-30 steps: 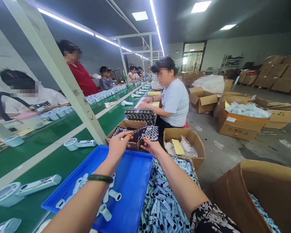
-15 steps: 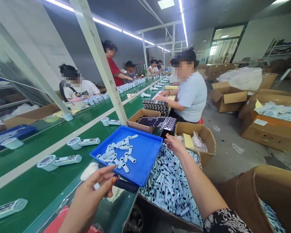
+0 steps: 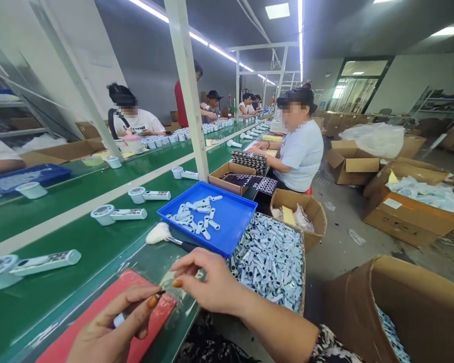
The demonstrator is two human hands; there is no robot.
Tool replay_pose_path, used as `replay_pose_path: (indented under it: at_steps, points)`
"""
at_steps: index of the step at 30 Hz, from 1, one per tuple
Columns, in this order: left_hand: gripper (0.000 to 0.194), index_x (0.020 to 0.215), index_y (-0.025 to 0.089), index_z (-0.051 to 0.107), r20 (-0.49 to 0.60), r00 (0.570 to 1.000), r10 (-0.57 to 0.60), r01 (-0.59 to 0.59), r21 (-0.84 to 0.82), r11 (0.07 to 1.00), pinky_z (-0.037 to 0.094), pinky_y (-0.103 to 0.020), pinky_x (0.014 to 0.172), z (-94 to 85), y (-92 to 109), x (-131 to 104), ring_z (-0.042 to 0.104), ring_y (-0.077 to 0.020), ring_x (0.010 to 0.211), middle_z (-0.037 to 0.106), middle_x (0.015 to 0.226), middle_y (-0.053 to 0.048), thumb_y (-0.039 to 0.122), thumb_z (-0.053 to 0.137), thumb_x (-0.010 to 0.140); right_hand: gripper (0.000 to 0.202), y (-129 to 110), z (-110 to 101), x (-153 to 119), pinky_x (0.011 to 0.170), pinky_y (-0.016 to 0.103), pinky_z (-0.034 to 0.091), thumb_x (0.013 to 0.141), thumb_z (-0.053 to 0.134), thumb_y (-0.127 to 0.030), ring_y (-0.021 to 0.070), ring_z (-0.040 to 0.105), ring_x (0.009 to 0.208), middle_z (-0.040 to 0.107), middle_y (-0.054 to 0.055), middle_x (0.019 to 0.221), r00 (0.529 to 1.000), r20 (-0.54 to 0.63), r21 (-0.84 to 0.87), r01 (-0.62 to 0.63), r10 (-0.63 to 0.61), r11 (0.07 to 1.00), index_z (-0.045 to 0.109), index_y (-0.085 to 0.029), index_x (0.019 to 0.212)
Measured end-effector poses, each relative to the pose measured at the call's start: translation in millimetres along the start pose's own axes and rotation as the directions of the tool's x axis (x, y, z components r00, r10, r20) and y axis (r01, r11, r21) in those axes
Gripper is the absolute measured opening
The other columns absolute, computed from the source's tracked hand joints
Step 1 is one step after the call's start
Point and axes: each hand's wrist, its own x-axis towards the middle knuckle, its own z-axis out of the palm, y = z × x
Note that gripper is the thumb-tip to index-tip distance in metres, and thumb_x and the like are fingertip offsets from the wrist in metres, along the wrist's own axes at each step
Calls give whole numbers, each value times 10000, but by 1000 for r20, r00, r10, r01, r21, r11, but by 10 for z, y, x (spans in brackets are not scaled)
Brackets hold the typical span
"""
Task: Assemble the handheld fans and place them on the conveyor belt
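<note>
Left fingers point(image 3: 134, 295) clamped on small dark piece point(image 3: 160, 293) | right fingers point(image 3: 189, 286): grip cannot be told | piece seemingly being handled; steady pinch needed

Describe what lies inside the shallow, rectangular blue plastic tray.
Elongated pale-blue plastic pieces lie inside the tray, mostly bunched toward its left; some show dark spots. Their undersides, and anything beneath the overlapping ones, are covered.

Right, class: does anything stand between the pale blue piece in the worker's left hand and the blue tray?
Two things, seemingly: the white-headed tool lies by the near edge of the blue tray, and the right hand is partly in the way.
</note>
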Motion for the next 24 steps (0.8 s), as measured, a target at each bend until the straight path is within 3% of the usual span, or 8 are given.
replay_pose_path:
  at_steps: [3, 7, 12, 15, 20, 24]
  points:
    - [525, 815, 254, 763, -33, 999, -3, 3, 3, 1000, 446, -254, 513, -82, 6, -161, 468, -146, 585, 650, 726, -19, 665, 841, 499, 83, -38, 258, -50, 747, 277, 490, 870, 664, -274, 146, 606, 784, 651, -5, 841, 997, 71, -77, 41, -35, 996, 737, -260, 907]
    - [482, 905, 254, 751, -58, 998, 15, -14, 22, 1000, 430, -253, 564, -207, -19, -340, 476, -148, 578, 558, 584, 11, 640, 804, 622, 80, -57, 428, -117, 685, 258, 459, 869, 646, -241, 130, 574, 723, 623, -16, 805, 991, 128, -61, -15, 22, 998, 721, -244, 897]
    - [330, 861, 212, 741, -89, 992, 88, -100, -136, 986, 432, -254, 580, -248, -65, -448, 484, -108, 569, 642, 788, -13, 490, 805, 696, 49, -69, 581, -173, 646, 247, 441, 849, 661, -246, 132, 566, 720, 621, -14, 799, 987, 150, -59, -45, 54, 997, 688, -229, 886]
    - [312, 920, 197, 752, -59, 995, 77, -89, -228, 970, 450, -258, 613, -266, -55, -490, 490, -102, 587, 652, 838, -27, 430, 800, 717, 49, -76, 615, -167, 634, 246, 425, 860, 624, -221, 128, 545, 707, 601, -14, 787, 986, 160, -88, -23, 37, 996, 673, -224, 856]
    - [589, 1285, 223, 647, 59, 998, 12, 16, -446, 895, 522, -297, 773, -329, -9, -552, 585, -142, 760, 671, 1067, -70, 340, 716, 712, 68, -98, 610, -136, 631, 246, 429, 888, 620, -253, 129, 547, 721, 605, -7, 806, 990, 143, -117, -3, 19, 993, 663, -220, 847]
    - [727, 1448, 274, 495, 144, 990, 5, 55, -409, 911, 508, -369, 1004, -345, -74, -540, 635, -203, 1050, 636, 1248, -82, 278, 701, 751, 69, -138, 617, -148, 648, 247, 449, 900, 610, -216, 128, 563, 740, 619, -4, 833, 985, 175, -145, 36, -10, 989, 665, -225, 860]
